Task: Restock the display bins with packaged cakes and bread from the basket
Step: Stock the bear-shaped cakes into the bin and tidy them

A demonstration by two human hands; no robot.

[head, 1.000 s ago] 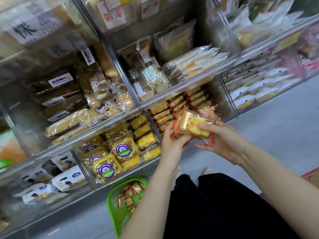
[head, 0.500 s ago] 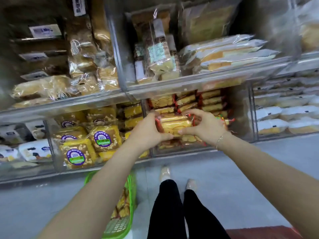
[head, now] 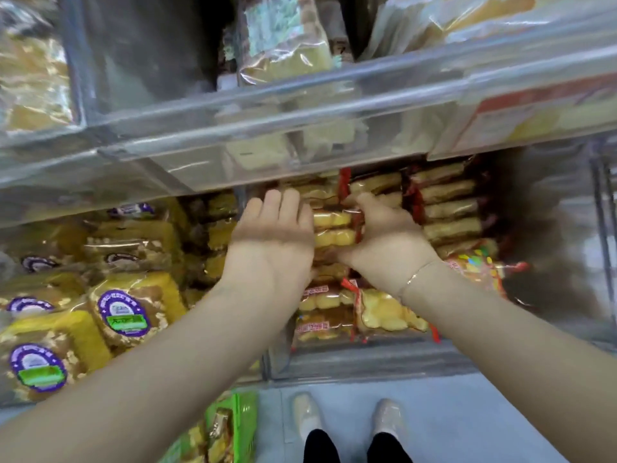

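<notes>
Both my hands reach into the lower clear display bin (head: 367, 359). Between them sit yellow packaged cakes (head: 334, 228) with red-edged wrappers, stacked on rows of the same cakes. My left hand (head: 273, 242) lies with straight fingers against the left side of the packs. My right hand (head: 384, 235) curls its fingers and thumb round the packs from the right. More of these cakes (head: 447, 208) fill the bin's right side. The green basket (head: 240, 426) stands on the floor under my left forearm, with wrapped cakes inside.
The upper bin's clear front wall (head: 300, 105) overhangs just above my hands. Yellow cakes with purple labels (head: 123, 312) fill the bin to the left. A clear divider (head: 601, 228) stands at the right. My shoes (head: 347, 419) are on the grey floor below.
I have leaned in much closer to the shelf. Both hands have pushed the yellow cake packs deeper into the lower bin, and my left hand's fingers have straightened.
</notes>
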